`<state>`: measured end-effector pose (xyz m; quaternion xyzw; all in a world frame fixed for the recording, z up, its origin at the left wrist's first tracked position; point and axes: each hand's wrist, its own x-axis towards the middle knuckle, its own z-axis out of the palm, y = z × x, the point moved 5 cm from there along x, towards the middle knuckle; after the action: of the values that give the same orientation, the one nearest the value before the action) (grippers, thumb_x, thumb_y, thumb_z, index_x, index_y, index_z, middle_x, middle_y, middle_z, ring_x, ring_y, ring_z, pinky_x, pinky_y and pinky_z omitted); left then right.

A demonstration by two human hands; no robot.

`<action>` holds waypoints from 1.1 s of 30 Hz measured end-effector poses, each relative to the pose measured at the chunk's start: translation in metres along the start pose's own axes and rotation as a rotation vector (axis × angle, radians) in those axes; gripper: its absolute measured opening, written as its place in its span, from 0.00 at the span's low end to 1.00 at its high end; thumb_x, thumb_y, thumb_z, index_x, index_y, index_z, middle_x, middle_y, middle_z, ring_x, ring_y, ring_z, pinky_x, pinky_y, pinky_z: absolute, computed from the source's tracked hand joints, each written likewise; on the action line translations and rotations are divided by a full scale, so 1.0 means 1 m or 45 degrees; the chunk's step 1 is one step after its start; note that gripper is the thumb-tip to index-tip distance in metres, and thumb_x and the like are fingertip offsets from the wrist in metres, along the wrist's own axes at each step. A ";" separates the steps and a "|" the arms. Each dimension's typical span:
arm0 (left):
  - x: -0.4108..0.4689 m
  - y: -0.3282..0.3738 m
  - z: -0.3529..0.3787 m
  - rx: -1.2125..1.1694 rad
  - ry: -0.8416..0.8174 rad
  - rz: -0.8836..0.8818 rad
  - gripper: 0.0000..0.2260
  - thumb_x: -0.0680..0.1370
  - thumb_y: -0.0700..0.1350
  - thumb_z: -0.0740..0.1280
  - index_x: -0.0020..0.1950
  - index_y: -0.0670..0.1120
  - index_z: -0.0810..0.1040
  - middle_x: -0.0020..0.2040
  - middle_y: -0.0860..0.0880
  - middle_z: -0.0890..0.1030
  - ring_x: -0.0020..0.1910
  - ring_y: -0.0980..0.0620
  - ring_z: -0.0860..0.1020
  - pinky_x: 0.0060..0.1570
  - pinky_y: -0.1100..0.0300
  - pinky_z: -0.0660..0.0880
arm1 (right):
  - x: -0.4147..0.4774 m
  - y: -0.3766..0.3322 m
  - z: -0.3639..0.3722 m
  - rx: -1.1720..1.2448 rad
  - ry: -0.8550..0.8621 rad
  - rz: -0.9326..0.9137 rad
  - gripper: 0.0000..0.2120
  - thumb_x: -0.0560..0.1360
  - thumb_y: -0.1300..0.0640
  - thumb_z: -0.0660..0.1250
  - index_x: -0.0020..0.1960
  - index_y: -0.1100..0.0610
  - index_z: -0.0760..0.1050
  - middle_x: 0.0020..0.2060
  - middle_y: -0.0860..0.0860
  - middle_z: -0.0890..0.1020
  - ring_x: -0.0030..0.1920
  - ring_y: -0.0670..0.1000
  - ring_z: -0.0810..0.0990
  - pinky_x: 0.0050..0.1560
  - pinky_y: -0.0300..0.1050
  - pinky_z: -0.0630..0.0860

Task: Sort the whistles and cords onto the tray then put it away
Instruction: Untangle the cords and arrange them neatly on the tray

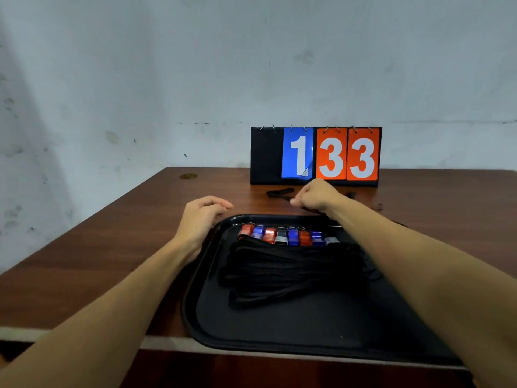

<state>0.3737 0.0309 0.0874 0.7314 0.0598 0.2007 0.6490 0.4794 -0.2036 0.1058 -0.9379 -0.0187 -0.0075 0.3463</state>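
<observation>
**Desk:** While you have the view up, which step are we on?

**Operator:** Going from the left of the frame: my left hand sits at the upper-left corner of the black tray, fingers loosely curved and holding nothing. On the tray, the whistles lie in a row of red, blue and grey along its upper edge. The bundled cords are piled just below them in the picture. I judge the sorting nearly done. Above the tray, a loose cord lies on the brown table. My right hand is curled tight at its end and seems to be pinching it.

**Desk:** What does the next move need?

**Operator:** I'd lift that cord clear and lay it on the pile without nudging the whistles. Then I'd check the table right of my hand, where there are dark bits too small to identify. After that, both hands go to the tray's rim.

**Desk:** Any writing?

**Operator:** Only the flip scoreboard, centre right: a white 1 on blue, then 3 and 3 on orange. I can't read any brand.
</observation>
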 end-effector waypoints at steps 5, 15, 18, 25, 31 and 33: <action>-0.011 0.018 -0.008 -0.080 0.068 0.072 0.13 0.73 0.30 0.60 0.39 0.44 0.82 0.31 0.49 0.76 0.30 0.54 0.68 0.29 0.65 0.64 | -0.048 -0.035 -0.022 0.330 0.203 -0.326 0.08 0.74 0.52 0.70 0.38 0.48 0.74 0.37 0.44 0.82 0.52 0.50 0.80 0.62 0.59 0.70; -0.068 0.149 0.029 0.319 -0.388 0.321 0.26 0.74 0.39 0.68 0.71 0.50 0.67 0.60 0.52 0.78 0.60 0.55 0.73 0.59 0.59 0.68 | -0.144 -0.074 -0.083 0.620 0.159 -0.627 0.01 0.76 0.56 0.68 0.46 0.53 0.78 0.37 0.51 0.82 0.26 0.39 0.74 0.30 0.30 0.72; -0.088 0.162 0.038 0.307 -0.476 0.270 0.29 0.74 0.47 0.69 0.73 0.49 0.62 0.58 0.52 0.79 0.62 0.54 0.73 0.59 0.58 0.64 | -0.170 -0.086 -0.097 0.762 0.144 -0.631 0.07 0.75 0.55 0.70 0.49 0.56 0.75 0.38 0.53 0.83 0.24 0.41 0.72 0.32 0.37 0.73; -0.138 0.196 0.039 0.532 -0.495 0.455 0.13 0.82 0.51 0.58 0.55 0.45 0.78 0.34 0.50 0.69 0.33 0.55 0.69 0.39 0.63 0.70 | -0.208 -0.078 -0.123 0.793 0.209 -0.628 0.10 0.74 0.51 0.70 0.50 0.55 0.73 0.40 0.50 0.81 0.25 0.37 0.74 0.33 0.35 0.68; -0.161 0.203 0.037 0.473 -0.486 0.402 0.15 0.83 0.48 0.54 0.43 0.43 0.75 0.29 0.51 0.65 0.30 0.53 0.66 0.35 0.62 0.68 | -0.239 -0.049 -0.103 0.855 -0.053 -0.539 0.18 0.81 0.44 0.53 0.57 0.56 0.73 0.38 0.52 0.77 0.23 0.43 0.66 0.28 0.37 0.66; -0.164 0.202 0.038 0.382 -0.452 0.367 0.15 0.84 0.47 0.54 0.44 0.43 0.74 0.28 0.51 0.66 0.29 0.53 0.68 0.34 0.63 0.67 | -0.246 -0.042 -0.091 0.928 -0.145 -0.484 0.22 0.82 0.44 0.48 0.56 0.56 0.74 0.37 0.52 0.76 0.24 0.43 0.65 0.29 0.38 0.66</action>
<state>0.2029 -0.0913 0.2461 0.8440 -0.1305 0.1485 0.4986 0.2320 -0.2378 0.1954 -0.7328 -0.2120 -0.0121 0.6465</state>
